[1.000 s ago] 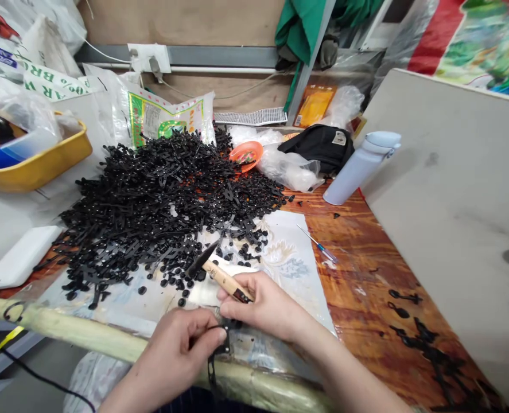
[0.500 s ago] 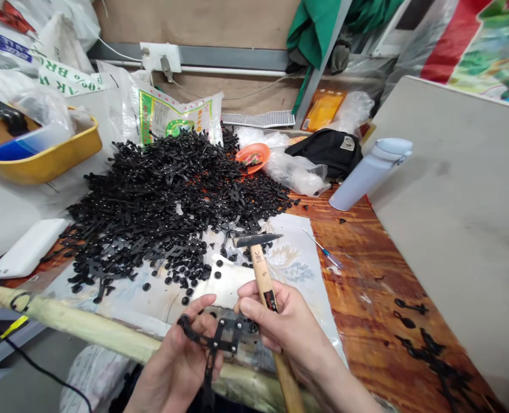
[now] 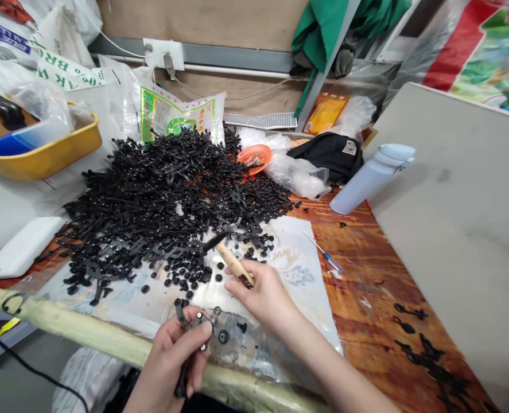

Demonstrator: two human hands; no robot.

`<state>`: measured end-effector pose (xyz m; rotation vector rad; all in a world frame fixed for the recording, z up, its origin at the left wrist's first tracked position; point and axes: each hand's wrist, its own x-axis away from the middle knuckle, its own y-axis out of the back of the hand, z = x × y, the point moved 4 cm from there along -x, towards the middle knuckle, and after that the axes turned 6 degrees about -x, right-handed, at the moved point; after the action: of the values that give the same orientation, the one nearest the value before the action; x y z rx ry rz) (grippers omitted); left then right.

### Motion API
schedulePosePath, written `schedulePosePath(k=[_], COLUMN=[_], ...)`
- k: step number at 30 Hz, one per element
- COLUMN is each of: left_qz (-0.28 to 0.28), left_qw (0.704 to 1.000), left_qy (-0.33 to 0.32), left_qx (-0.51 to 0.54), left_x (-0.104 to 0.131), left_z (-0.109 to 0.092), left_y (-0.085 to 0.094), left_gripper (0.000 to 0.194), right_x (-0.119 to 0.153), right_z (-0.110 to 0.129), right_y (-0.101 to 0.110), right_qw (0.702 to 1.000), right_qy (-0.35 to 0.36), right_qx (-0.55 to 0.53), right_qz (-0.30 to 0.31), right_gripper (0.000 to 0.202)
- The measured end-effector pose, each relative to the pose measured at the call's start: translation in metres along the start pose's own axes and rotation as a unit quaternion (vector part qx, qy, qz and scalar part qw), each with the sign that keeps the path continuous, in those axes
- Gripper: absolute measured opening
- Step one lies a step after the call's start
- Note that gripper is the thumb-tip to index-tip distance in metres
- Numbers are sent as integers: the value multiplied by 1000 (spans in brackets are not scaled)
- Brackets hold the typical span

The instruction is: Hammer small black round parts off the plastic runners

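My left hand (image 3: 179, 355) is closed around a black linkage piece (image 3: 197, 331) with shiny rivets, the thumb pressed on top and part of it hidden by the fingers. In my right hand (image 3: 258, 289) is a hammer (image 3: 233, 263), gripped by its wooden handle, its dark head raised toward the pile. Between the hands lie a white cloth (image 3: 213, 295) and a dark block-like work surface (image 3: 254, 344). A small black round part (image 3: 223, 336) rests on that surface, just right of the linkage piece.
A large heap of black linkage parts (image 3: 163, 189) covers the back left. A blue screwdriver (image 3: 323, 251) and a light blue bottle (image 3: 370, 178) stand or lie on the right. A yellow basket (image 3: 43, 163) is at left. Several black pieces (image 3: 435, 358) lie at the right edge.
My right hand has moved up and away from the linkage piece with the hammer, whose head has swung left. My left hand has turned the piece over and gripped it more tightly.
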<state>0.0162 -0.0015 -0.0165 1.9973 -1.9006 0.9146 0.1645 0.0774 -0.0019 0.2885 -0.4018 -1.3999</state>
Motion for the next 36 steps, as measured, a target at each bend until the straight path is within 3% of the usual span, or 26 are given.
schedulePosePath(k=[4, 11, 15, 22, 36], left_qz=[-12, -13, -21, 0, -20], left_qw=[1000, 1000, 999, 998, 997], left_qy=[1, -5, -9, -17, -8], left_qx=[14, -19, -39, -59, -72], left_x=[-8, -14, -20, -31, -40], left_z=[5, 6, 0, -8, -6], left_y=[10, 10, 4, -6, -11], left_gripper=[27, 27, 29, 32, 30], right_x=[-15, 5, 11, 33, 44], right_z=[-2, -11, -17, -32, -27], right_y=[-15, -14, -2, 37, 40], right_qw=[998, 997, 999, 997, 996], right_qy=[24, 7, -3, -19, -9], right_qx=[52, 70, 38, -72, -89], right_qz=[18, 21, 20, -30, -3], right_gripper=[7, 11, 4, 32, 22])
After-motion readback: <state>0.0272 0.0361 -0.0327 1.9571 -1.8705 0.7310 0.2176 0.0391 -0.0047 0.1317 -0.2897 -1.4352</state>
